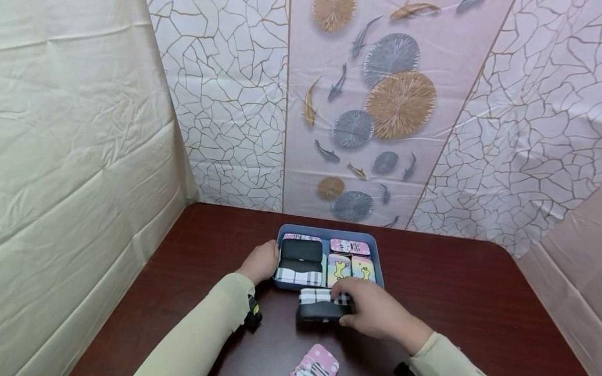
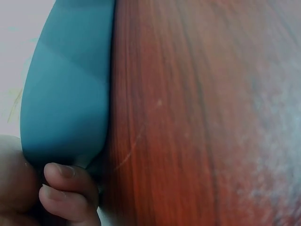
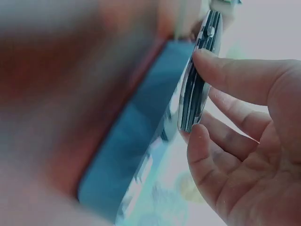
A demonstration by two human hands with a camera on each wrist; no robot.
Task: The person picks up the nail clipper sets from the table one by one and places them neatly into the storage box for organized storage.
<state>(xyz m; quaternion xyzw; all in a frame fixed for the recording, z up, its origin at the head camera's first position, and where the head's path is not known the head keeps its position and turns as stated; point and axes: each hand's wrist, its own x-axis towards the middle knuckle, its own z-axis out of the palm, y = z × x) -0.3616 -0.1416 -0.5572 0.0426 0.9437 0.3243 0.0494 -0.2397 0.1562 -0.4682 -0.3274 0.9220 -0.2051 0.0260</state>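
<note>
My right hand (image 1: pixel 376 308) pinches a small flat clasp case (image 1: pixel 325 310), black with a black-and-white plaid part, just in front of a blue tray (image 1: pixel 376 248). In the right wrist view the thumb and fingers (image 3: pixel 200 146) hold the case by its edges, its metal clasp facing the camera. My left hand (image 1: pixel 263 262) grips the tray's left wall, with curled fingers (image 2: pixel 70 188) at its corner in the left wrist view. Inside the tray lie a black case (image 1: pixel 301 250), a plaid-and-black case (image 1: pixel 299 274), a pink case (image 1: pixel 350 247) and two giraffe-print cases (image 1: pixel 339 267).
A pink cartoon case (image 1: pixel 312 370) lies on the dark red-brown table (image 1: pixel 446 291) near the front edge, closer to me than the tray. Patterned cloth (image 1: pixel 234 90) hangs behind the table, and pale cloth (image 1: pixel 72 166) lines the left side.
</note>
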